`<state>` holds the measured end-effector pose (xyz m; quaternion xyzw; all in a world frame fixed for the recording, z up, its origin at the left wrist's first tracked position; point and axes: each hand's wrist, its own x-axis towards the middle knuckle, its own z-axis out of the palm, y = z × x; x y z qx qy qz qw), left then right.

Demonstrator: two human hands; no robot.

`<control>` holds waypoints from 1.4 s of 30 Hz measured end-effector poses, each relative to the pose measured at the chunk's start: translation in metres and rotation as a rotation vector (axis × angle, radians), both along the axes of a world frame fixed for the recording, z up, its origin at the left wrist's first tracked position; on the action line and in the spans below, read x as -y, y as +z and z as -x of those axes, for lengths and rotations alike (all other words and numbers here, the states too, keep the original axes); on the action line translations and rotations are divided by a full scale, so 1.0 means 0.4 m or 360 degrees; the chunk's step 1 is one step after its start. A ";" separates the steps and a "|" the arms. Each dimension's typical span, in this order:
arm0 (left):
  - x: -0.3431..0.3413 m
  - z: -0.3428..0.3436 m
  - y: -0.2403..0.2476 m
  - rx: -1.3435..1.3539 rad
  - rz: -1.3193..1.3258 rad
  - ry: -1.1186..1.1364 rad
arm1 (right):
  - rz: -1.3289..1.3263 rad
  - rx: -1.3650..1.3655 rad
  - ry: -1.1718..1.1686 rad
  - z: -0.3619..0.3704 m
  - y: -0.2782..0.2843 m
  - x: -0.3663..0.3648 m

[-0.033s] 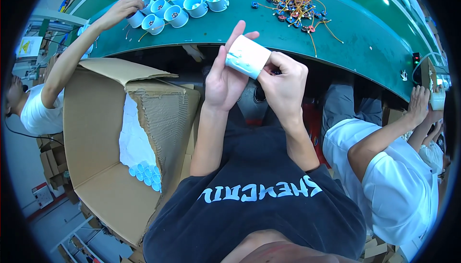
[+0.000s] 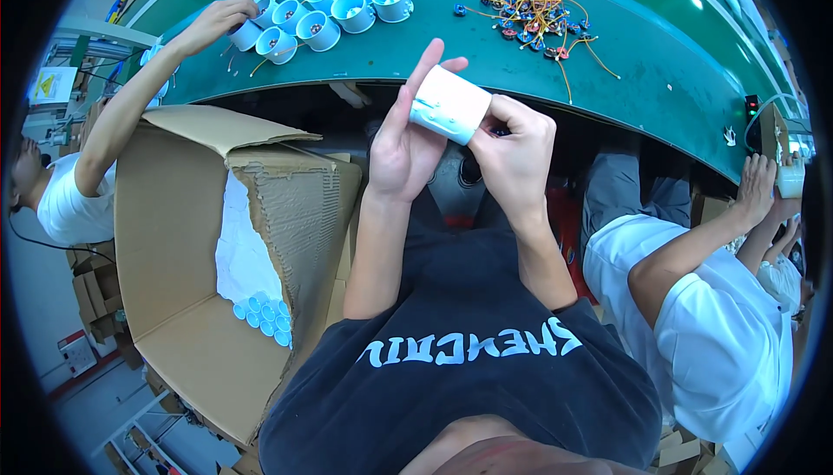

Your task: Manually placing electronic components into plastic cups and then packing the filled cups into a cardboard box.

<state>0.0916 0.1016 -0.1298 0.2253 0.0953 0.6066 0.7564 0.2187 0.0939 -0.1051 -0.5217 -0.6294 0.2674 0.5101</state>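
A white plastic cup (image 2: 453, 102) lies on its side between my hands, with small bumps along its lower side. My left hand (image 2: 406, 141) cradles its left end; the thumb lies against it and some fingers stretch up behind. At the right end, my right hand (image 2: 517, 150) has its bent fingers and thumb closed at the rim. Something small and dark shows among those fingers, too hidden to name. Beyond my hands, the green table (image 2: 416, 50) bears several similar cups (image 2: 354, 11) with small parts inside, and a pile of small round parts with orange wires (image 2: 542, 15).
A large open cardboard box (image 2: 173, 241) stands at my left, with several pale blue cups (image 2: 265, 317) low inside. A co-worker's hand (image 2: 227, 19) reaches to the cups at the table's left. At right sits another person in a white shirt (image 2: 720, 336), hands at the table edge.
The cup and my fingers have shifted very slightly, the cup a touch to the right and down. Nothing has been let go.
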 end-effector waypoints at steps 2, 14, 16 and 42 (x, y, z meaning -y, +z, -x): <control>0.003 0.003 0.016 -0.0403 -0.0067 0.0152 | 0.0037 -0.0325 0.0067 -0.003 -0.028 -0.006; -0.021 0.013 -0.052 -0.1091 -0.0219 0.0768 | 0.0216 -0.0316 0.0215 -0.026 -0.059 -0.007; -0.025 0.021 -0.046 -0.1038 -0.0161 0.0764 | 0.0240 -0.0317 0.0235 -0.024 -0.059 -0.005; -0.067 -0.065 -0.124 -0.0025 0.0192 0.0406 | 0.0290 -0.0407 0.0460 -0.090 -0.017 -0.041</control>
